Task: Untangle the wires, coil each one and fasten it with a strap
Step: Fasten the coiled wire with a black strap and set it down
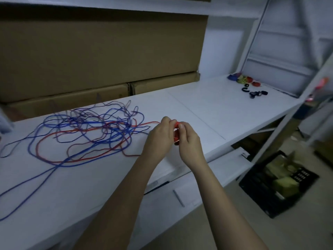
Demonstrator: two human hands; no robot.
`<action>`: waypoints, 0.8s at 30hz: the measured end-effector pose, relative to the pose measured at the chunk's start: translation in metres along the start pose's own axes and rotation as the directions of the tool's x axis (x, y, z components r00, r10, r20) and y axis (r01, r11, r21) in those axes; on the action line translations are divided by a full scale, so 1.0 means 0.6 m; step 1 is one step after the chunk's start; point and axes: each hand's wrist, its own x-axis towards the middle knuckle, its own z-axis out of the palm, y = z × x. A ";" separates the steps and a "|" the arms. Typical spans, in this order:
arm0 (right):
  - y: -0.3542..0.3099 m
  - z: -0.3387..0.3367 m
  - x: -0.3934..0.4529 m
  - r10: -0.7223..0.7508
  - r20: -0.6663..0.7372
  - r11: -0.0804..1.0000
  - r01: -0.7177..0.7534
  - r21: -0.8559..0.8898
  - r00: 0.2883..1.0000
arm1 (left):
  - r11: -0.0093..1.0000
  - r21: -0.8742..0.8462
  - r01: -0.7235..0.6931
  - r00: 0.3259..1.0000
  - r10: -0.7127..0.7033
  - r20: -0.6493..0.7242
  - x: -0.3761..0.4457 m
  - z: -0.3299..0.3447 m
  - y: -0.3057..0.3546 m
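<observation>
Long white worktop (207,103) spans scene, seam line across its right half. Large brown cardboard boxes (100,56) stacked at back, against white wall, lowest ones resting on worktop. White metal shelf frame (252,42) rises at far right end. Below worktop edge, white drawer front (189,188) with slim grey handle (178,198). Black plastic crate (277,184) on floor at right, holding yellowish items, blurred.

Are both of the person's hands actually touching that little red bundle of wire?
Touching. The head view shows the left hand and the right hand closed around the red coil from either side, fingers against its loops.
</observation>
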 end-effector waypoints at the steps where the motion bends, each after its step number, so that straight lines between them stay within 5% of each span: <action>1: 0.012 -0.028 0.016 0.007 0.012 1.000 -0.007 -0.008 1.000 | 0.998 -0.062 0.006 1.000 -0.006 -0.002 0.014 0.022 0.020; 13: 0.176 -0.284 0.172 0.021 -0.102 0.991 -0.034 -0.129 0.995 | 0.939 -0.342 0.044 0.997 -0.022 0.070 0.181 0.276 0.196; 24: 0.360 -0.492 0.413 0.025 -0.083 0.943 -0.051 -0.328 0.996 | 0.979 -0.186 -0.086 0.961 0.131 0.244 0.443 0.492 0.291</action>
